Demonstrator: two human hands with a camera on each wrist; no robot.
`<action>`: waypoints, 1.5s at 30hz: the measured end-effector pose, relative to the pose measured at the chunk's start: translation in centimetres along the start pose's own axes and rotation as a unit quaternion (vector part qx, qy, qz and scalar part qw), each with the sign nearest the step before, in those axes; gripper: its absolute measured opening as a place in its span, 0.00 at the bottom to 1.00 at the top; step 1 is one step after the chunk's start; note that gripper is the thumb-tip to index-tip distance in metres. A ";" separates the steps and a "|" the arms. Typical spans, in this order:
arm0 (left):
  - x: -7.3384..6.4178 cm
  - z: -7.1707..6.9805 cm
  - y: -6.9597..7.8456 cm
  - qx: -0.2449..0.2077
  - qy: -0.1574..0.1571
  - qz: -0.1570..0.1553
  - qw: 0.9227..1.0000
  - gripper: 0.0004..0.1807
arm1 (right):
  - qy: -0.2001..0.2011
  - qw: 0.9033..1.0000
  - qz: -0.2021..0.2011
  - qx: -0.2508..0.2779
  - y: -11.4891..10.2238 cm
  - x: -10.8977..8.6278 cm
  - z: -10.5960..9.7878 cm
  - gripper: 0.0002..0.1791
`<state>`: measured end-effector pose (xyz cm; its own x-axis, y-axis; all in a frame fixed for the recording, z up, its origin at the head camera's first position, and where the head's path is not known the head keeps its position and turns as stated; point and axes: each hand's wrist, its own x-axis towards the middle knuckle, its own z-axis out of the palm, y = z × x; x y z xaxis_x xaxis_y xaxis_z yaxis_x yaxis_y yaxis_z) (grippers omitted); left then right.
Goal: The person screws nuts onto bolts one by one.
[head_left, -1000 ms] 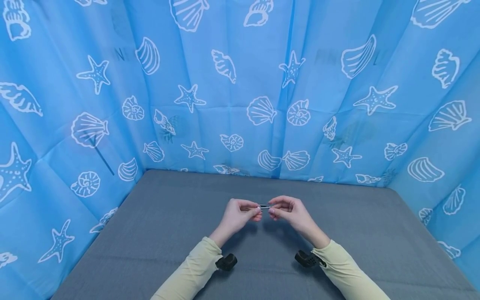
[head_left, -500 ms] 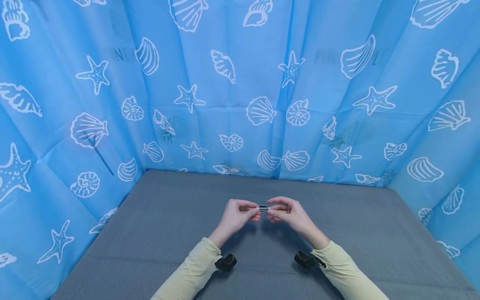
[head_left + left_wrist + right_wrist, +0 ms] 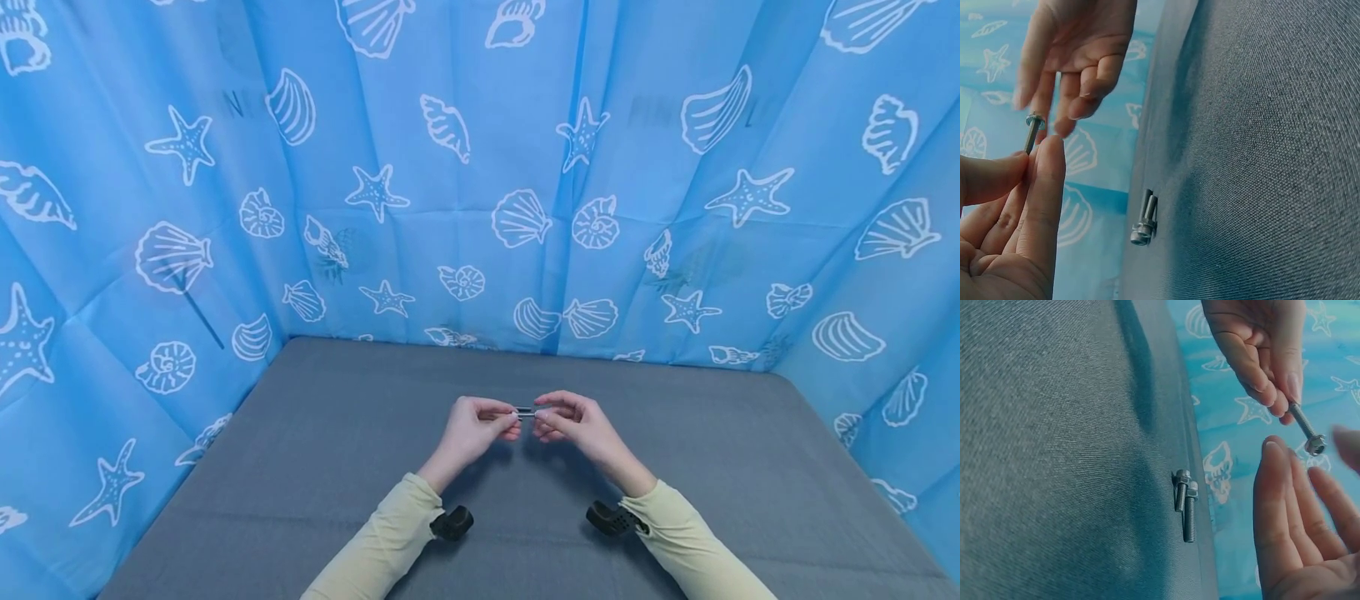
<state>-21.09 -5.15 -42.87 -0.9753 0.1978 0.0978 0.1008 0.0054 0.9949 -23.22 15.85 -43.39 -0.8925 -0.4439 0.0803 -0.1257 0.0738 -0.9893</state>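
Note:
My left hand point(image 3: 476, 429) pinches a metal bolt point(image 3: 1033, 136) by the end of its threaded shank, between thumb and fingers. A nut or flanged collar point(image 3: 1035, 120) sits up at the bolt's head end, which points towards my right hand point(image 3: 577, 421). In the right wrist view the bolt's head point(image 3: 1316, 447) lies between the right thumb and the fingers point(image 3: 1272, 487), which stand apart and appear not to touch it; the thumb is blurred. Two more bolts point(image 3: 1190, 512), each with a nut or collar near the head, lie side by side on the grey table.
Grey cloth covers the table point(image 3: 360, 400). A blue curtain point(image 3: 465, 208) with white shells and starfish hangs behind it and along both sides. Black wrist cameras point(image 3: 452, 524) project from the inner side of both sleeves.
The right thumb and fingers have shifted slightly around the bolt's head end. My left hand keeps its pinch in nearly the same place. The head view has tilted a little.

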 end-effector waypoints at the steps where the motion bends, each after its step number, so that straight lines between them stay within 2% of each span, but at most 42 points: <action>1: 0.0 0.0 0.0 -0.002 0.000 0.000 1.000 0.09 | 0.000 1.000 -0.007 -0.001 0.0 0.0 0.0 0.20; 5: 0.2 -0.1 -0.5 0.000 0.001 -0.002 1.000 0.10 | 0.000 1.000 -0.021 -0.018 -0.1 0.0 0.1 0.20; 11: 0.2 -0.1 -0.4 0.010 0.005 0.001 1.000 0.09 | 0.003 0.998 0.002 -0.065 -0.2 0.2 0.2 0.21; 20: 0.3 -0.1 -0.6 0.004 0.007 0.001 1.000 0.11 | -0.024 1.000 -0.001 0.000 0.1 -0.2 0.1 0.22; 23: 0.3 -0.1 -0.6 0.012 0.007 0.001 1.000 0.11 | -0.013 1.000 0.003 -0.012 0.2 0.0 0.1 0.21; 28: 0.4 0.0 -0.6 0.012 0.008 -0.001 1.000 0.12 | -0.009 0.999 0.019 -0.043 0.2 0.3 0.3 0.24; 36: 0.2 -0.1 -0.4 -0.007 0.010 -0.013 1.000 0.08 | -0.006 1.000 -0.008 -0.016 -0.1 0.0 0.2 0.19; 40: 0.2 -0.1 -0.6 -0.001 0.007 -0.012 1.000 0.09 | 0.000 1.000 -0.002 -0.031 -0.3 0.0 0.3 0.19; 45: 0.2 -0.1 -0.9 0.003 0.010 -0.007 1.000 0.11 | -0.011 0.999 0.003 -0.050 -0.1 0.2 0.5 0.22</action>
<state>-21.42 -5.18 -43.71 -0.9804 0.1785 0.0838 0.0878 0.0147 0.9960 -23.15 15.33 -43.38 -0.8840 -0.4620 0.0708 -0.1643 0.1655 -0.9724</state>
